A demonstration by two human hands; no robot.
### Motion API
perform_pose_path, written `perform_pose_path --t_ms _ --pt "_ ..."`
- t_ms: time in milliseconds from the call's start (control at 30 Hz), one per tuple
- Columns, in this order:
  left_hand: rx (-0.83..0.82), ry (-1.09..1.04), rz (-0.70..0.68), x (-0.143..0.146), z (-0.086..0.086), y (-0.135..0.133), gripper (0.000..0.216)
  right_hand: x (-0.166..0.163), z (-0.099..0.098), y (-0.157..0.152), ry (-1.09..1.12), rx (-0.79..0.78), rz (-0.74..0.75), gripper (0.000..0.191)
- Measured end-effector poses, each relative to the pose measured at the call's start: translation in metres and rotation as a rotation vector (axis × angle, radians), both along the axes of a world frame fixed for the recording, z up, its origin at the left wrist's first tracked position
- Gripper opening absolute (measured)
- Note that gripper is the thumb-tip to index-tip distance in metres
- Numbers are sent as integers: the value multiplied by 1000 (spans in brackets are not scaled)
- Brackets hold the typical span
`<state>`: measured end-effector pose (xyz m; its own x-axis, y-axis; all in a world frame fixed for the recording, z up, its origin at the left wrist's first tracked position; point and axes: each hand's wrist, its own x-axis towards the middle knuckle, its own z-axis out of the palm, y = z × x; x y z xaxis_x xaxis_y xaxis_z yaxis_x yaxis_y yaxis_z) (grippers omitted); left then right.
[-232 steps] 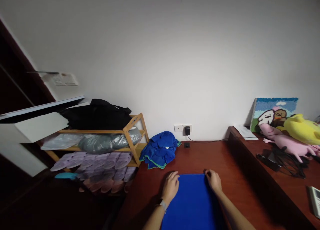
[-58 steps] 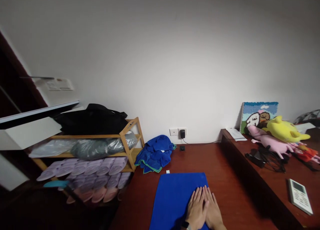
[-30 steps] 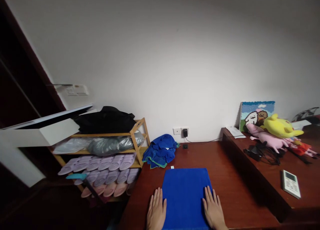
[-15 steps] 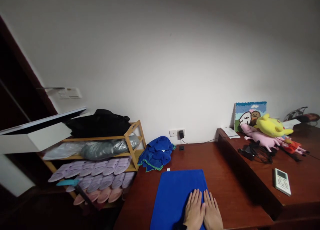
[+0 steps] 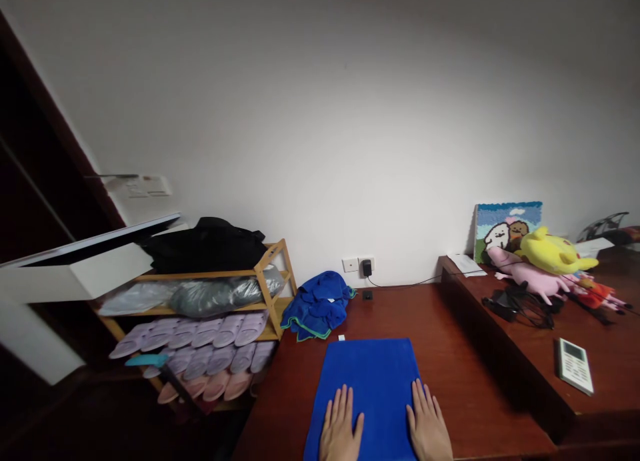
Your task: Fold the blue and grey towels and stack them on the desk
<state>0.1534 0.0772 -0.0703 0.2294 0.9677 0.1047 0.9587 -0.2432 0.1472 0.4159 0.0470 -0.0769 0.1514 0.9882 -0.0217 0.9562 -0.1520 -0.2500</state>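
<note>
A plain blue cloth (image 5: 375, 374) lies spread flat on the reddish-brown table (image 5: 465, 367), its near end cut off by the bottom of the view. My left hand (image 5: 341, 426) rests palm down on the cloth's left part, fingers stretched forward and thumb apart. Over the right edge of the cloth lies my right hand (image 5: 428, 422), flat, with its fingers extended. Neither hand holds anything. A crumpled blue cloth (image 5: 320, 304) with green edging sits farther back on the table's left, with a small white tag (image 5: 341, 338) near the flat cloth's top edge.
Left of the table stands a wooden rack (image 5: 270, 281) with several slippers (image 5: 210, 334) and a black bag (image 5: 205, 247). On the raised surface at right are plush toys (image 5: 535, 277), black cables (image 5: 523, 307) and a white remote (image 5: 575, 364). A plugged-in adapter (image 5: 367, 268) is on the wall.
My left hand has moved left across the cloth, away from the right hand it was beside. My right hand stays at the right edge. The view has shifted slightly.
</note>
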Motion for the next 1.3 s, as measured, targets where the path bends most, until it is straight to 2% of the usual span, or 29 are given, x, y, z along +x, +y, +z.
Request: perform_pose_path --t_ms 133,233,500,700,867,1000,1100,1200,1300 --pt "36 19 113 -50 -5 1 70 0 -1 -1 -2 12 -5 72" --pt "53 19 134 -70 -10 0 71 1 -3 -1 -10 12 -11 72" --pt "84 31 142 -71 -15 -1 71 1 -1 -1 -33 -26 -6 73" --pt "71 34 134 -71 -11 -2 73 6 6 5 20 -74 12 74" --pt "51 1 141 -71 -9 -2 73 11 30 44 11 -112 14 73" --pt "48 -22 140 -75 -18 2 72 17 43 91 6 -139 -16 72" --pt "34 -28 140 -81 -30 6 71 20 41 116 21 -126 11 70" --pt "22 -12 152 -89 -40 10 69 20 32 126 37 -77 -4 70" --pt "16 30 163 -86 -33 16 73 19 23 128 39 -40 -11 72"
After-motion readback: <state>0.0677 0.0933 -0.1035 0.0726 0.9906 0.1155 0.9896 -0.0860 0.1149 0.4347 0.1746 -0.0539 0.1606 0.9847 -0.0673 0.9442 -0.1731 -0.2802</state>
